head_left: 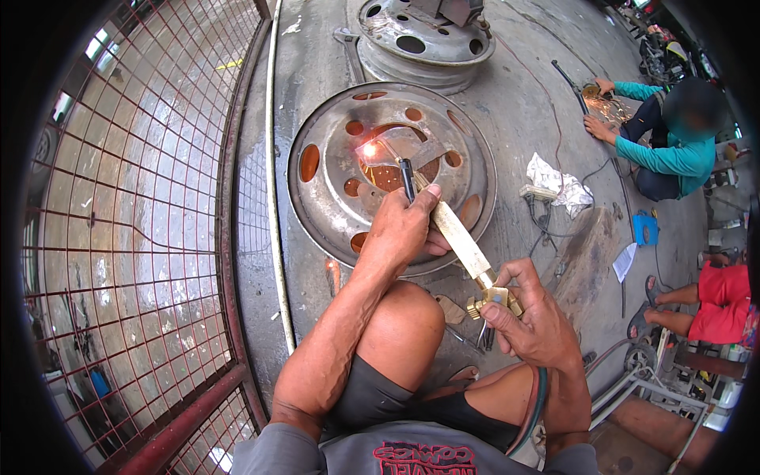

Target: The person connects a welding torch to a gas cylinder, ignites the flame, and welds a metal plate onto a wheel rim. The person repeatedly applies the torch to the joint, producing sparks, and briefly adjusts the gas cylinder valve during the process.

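Observation:
A brass-coloured cutting torch (463, 241) lies slantwise across my view, its front end over a large steel wheel rim (317, 214). My left hand (400, 226) is closed round the forward part of the torch, next to a slim black piece (407, 178). At the far end glows a bright orange-white spot (370, 149), with small sparks below it over the rim's centre hole. My right hand (534, 321) grips the rear of the torch at its brass valve body (497, 297). A green and red hose (538, 404) runs down from there past my knee.
Beyond stands a second wheel rim (423, 59) with a wrench (348, 51) beside it. A red wire-mesh fence (158, 158) borders the left. At right, a person in teal (689, 162) works a sparking grinder; cables, a white cloth (558, 182) and a blue box (645, 229) lie on the floor.

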`<action>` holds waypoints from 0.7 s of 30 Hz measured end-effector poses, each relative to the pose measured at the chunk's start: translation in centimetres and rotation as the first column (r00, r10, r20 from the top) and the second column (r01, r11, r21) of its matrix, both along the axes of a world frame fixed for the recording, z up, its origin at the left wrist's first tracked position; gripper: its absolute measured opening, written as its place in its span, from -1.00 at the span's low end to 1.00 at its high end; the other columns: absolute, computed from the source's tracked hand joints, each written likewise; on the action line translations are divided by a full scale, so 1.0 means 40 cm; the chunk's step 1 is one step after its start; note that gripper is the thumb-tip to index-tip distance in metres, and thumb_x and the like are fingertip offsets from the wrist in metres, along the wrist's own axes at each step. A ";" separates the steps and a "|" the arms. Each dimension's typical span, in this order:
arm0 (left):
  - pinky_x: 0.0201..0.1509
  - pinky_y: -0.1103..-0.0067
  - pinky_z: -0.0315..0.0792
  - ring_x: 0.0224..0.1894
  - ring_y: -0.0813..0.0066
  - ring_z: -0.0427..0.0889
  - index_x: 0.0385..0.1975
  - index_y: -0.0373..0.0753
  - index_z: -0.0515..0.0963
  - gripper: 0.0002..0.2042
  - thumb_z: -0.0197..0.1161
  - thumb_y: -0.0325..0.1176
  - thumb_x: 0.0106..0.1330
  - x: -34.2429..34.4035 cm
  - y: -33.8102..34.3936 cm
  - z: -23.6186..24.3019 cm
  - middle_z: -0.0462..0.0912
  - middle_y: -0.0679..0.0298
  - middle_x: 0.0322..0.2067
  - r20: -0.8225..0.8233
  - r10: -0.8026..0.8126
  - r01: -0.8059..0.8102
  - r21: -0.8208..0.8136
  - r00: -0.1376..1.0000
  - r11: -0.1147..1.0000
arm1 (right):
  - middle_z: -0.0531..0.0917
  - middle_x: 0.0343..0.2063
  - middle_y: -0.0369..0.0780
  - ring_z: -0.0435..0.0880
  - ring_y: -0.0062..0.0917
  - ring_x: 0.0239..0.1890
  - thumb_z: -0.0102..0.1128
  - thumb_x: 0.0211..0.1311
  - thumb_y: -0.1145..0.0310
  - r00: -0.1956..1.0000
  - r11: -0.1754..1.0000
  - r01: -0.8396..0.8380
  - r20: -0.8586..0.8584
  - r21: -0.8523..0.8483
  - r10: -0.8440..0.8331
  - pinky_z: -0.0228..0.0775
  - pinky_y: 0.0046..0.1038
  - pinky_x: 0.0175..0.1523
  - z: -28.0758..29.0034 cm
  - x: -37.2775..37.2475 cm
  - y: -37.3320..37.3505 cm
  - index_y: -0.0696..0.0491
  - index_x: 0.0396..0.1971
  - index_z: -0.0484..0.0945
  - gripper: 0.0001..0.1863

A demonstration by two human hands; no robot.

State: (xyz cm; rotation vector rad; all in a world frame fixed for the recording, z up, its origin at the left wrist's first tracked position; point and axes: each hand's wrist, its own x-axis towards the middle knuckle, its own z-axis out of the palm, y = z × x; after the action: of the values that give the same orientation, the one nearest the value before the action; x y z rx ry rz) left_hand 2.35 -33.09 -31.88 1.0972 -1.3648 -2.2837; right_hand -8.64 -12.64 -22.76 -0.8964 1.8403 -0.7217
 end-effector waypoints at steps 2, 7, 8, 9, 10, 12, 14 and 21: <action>-0.43 0.45 0.75 -0.47 0.24 0.81 -0.18 -0.55 0.59 -0.53 0.08 -0.11 0.61 -0.001 0.001 -0.003 0.75 -0.06 -0.39 -0.002 0.004 -0.004 -0.007 1.000 1.000 | 0.48 -0.68 -0.28 0.51 -0.58 -0.65 0.31 0.48 0.15 1.000 1.000 -0.006 -0.007 -0.016 0.006 0.37 -0.36 -0.43 -0.005 -0.002 0.002 0.03 0.05 0.27 -0.56; -0.43 0.45 0.75 -0.47 0.24 0.81 -0.18 -0.55 0.59 -0.53 0.08 -0.11 0.60 -0.002 0.000 -0.005 0.75 -0.06 -0.39 0.003 0.002 -0.002 -0.010 1.000 1.000 | 0.48 -0.66 -0.28 0.51 -0.59 -0.63 0.31 0.48 0.17 1.000 1.000 0.005 0.011 0.000 -0.005 0.37 -0.38 -0.43 0.000 -0.001 0.001 0.04 0.04 0.27 -0.57; -0.44 0.45 0.75 -0.47 0.24 0.80 -0.18 -0.55 0.59 -0.53 0.08 -0.12 0.60 -0.001 0.000 -0.005 0.75 -0.06 -0.39 0.004 0.005 -0.005 -0.010 1.000 1.000 | 0.49 -0.66 -0.28 0.51 -0.59 -0.63 0.32 0.48 0.17 1.000 1.000 0.008 0.017 0.004 -0.008 0.37 -0.38 -0.43 0.000 -0.001 0.000 0.04 0.04 0.27 -0.57; -0.44 0.45 0.75 -0.47 0.24 0.80 -0.18 -0.55 0.60 -0.54 0.09 -0.12 0.60 -0.001 -0.001 -0.006 0.75 -0.06 -0.39 0.002 0.001 -0.001 -0.011 1.000 1.000 | 0.49 -0.66 -0.27 0.51 -0.59 -0.64 0.32 0.47 0.18 1.000 1.000 0.005 0.009 0.002 -0.005 0.37 -0.38 -0.43 0.001 -0.001 -0.001 0.04 0.04 0.27 -0.57; -0.44 0.46 0.75 -0.47 0.25 0.80 -0.19 -0.55 0.60 -0.54 0.09 -0.12 0.60 0.000 -0.001 -0.006 0.75 -0.06 -0.39 0.000 -0.004 0.004 -0.012 1.000 1.000 | 0.50 -0.65 -0.27 0.51 -0.59 -0.64 0.33 0.47 0.19 1.000 1.000 0.002 0.002 0.001 -0.002 0.37 -0.38 -0.43 0.001 0.000 -0.002 0.04 0.04 0.27 -0.57; -0.44 0.46 0.75 -0.47 0.25 0.80 -0.19 -0.54 0.60 -0.53 0.09 -0.11 0.60 -0.001 -0.001 -0.005 0.75 -0.06 -0.40 -0.002 -0.007 0.007 -0.008 1.000 1.000 | 0.51 -0.64 -0.27 0.51 -0.60 -0.65 0.33 0.47 0.21 1.000 1.000 0.003 -0.003 0.002 -0.003 0.37 -0.39 -0.45 0.005 0.001 -0.003 0.04 0.03 0.26 -0.57; -0.44 0.47 0.75 -0.47 0.26 0.80 -0.20 -0.54 0.60 -0.53 0.09 -0.11 0.60 -0.002 0.001 -0.003 0.75 -0.06 -0.40 0.002 -0.002 0.002 0.000 1.000 1.000 | 0.52 -0.64 -0.27 0.51 -0.61 -0.66 0.34 0.46 0.22 1.000 1.000 0.009 0.005 0.004 -0.009 0.37 -0.40 -0.47 0.008 0.002 -0.003 0.04 0.04 0.26 -0.56; -0.44 0.48 0.75 -0.48 0.26 0.80 -0.21 -0.53 0.61 -0.53 0.09 -0.10 0.60 -0.001 0.000 0.000 0.76 -0.06 -0.40 0.005 -0.006 0.006 -0.005 1.000 1.000 | 0.53 -0.63 -0.27 0.50 -0.63 -0.69 0.33 0.47 0.22 0.999 1.000 0.022 0.032 0.011 -0.022 0.36 -0.43 -0.52 0.014 0.005 -0.007 0.05 0.04 0.24 -0.55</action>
State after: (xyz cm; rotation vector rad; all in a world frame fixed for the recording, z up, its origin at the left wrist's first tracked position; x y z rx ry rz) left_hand 2.31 -33.09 -31.88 1.0991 -1.3775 -2.2818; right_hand -8.42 -12.93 -22.22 -0.8543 1.8270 -0.7349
